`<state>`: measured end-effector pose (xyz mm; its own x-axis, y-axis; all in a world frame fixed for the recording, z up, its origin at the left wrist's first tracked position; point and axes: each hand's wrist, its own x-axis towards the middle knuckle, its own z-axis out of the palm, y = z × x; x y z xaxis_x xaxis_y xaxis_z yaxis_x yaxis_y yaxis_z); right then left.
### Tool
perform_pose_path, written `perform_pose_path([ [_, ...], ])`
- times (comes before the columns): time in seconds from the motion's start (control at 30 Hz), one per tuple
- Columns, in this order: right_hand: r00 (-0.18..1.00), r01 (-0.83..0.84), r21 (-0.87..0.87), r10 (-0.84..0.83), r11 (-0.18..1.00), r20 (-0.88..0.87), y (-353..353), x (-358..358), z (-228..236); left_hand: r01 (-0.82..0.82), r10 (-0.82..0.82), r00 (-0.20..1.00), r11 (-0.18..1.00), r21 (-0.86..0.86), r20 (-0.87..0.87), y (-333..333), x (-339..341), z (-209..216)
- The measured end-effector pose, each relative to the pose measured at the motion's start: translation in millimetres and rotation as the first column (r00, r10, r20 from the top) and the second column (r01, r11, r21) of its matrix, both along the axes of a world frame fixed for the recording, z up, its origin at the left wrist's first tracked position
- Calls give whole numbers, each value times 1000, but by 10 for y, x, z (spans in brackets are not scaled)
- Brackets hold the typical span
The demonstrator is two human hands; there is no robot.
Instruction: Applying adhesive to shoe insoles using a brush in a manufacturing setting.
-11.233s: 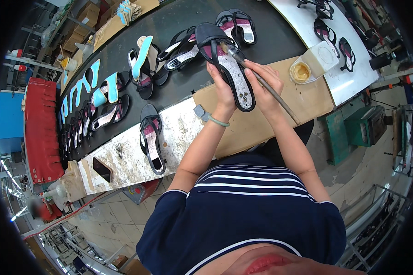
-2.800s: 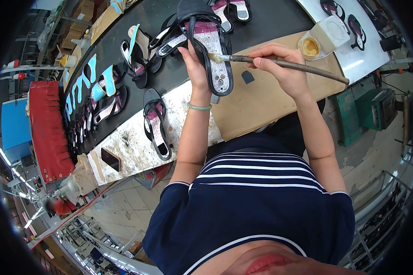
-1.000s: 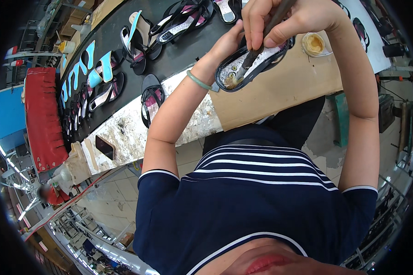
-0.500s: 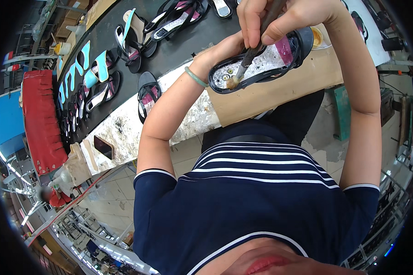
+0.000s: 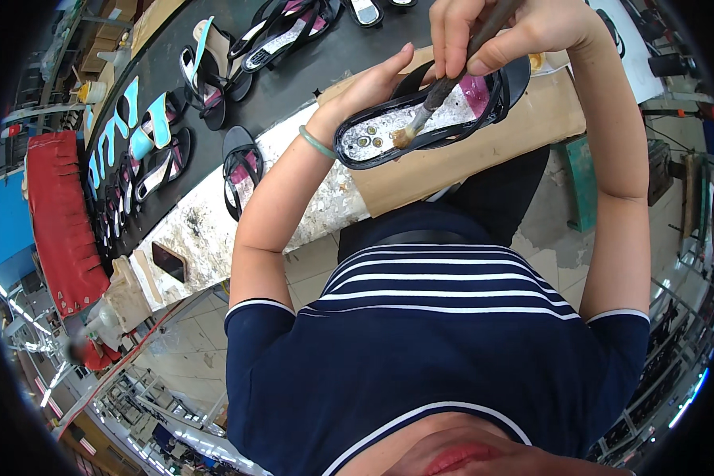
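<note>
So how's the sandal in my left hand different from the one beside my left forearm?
The held sandal is in your left hand with a brush over it; the bench sandal lies unheld. The held sandal's toe points right; the bench sandal's points away from you. Both have black straps and purple patches inside.

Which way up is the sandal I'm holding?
Top side up: the sandal shows its speckled footbed, with the brush over it.
</note>
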<state>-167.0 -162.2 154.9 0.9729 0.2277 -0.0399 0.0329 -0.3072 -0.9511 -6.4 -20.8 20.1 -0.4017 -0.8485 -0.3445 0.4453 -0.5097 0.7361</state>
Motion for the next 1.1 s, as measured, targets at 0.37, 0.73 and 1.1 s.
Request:
perform_pose_path([
  [0.37, 994, 102, 20, -101, 995, -30, -75, -323, -50, -35, 67, 986, 978, 203, -150, 27, -14, -137],
  [0.73, 985, 163, -28, -164, 986, -56, -124, -487, -82, -114, 145, 983, 963, 244, -114, 100, -53, 82],
  [1.1, 623, 750, -86, -657, 655, 425, 617, -436, -478, -379, 438, 858, 892, 245, -267, 74, 132, -570],
])
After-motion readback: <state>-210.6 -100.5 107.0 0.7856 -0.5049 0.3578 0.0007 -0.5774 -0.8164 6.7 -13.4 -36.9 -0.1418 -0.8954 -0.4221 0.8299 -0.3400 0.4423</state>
